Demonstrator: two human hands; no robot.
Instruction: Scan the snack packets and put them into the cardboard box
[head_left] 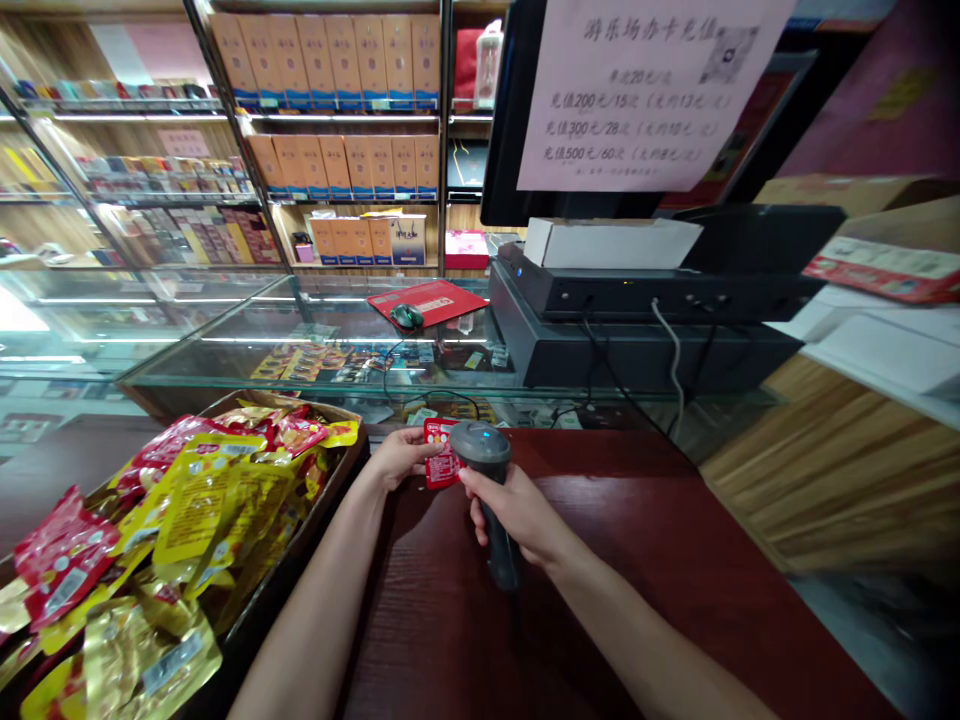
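My left hand (pixel 401 457) pinches a small red snack packet (pixel 441 452) by its left side, above the dark red wooden counter (pixel 600 560). Round the grip of a dark grey barcode scanner (pixel 484 452) my right hand (pixel 525 510) is closed, with the thumb near the packet. The scanner's head overlaps the packet's right edge, so that part is hidden. A small blue light shows on top of the scanner. At the left, close to my left forearm, a cardboard box (pixel 352 470) holds many red, yellow and gold snack packets (pixel 202 500).
Beyond the counter is a glass display case (pixel 330 290) bearing a red mouse pad (pixel 457 300) and a mouse (pixel 407 316). Black till equipment (pixel 645 340) with hanging cables and a monitor (pixel 502 130) stands right of it. Shelves of orange boxes (pixel 330 60) line the back.
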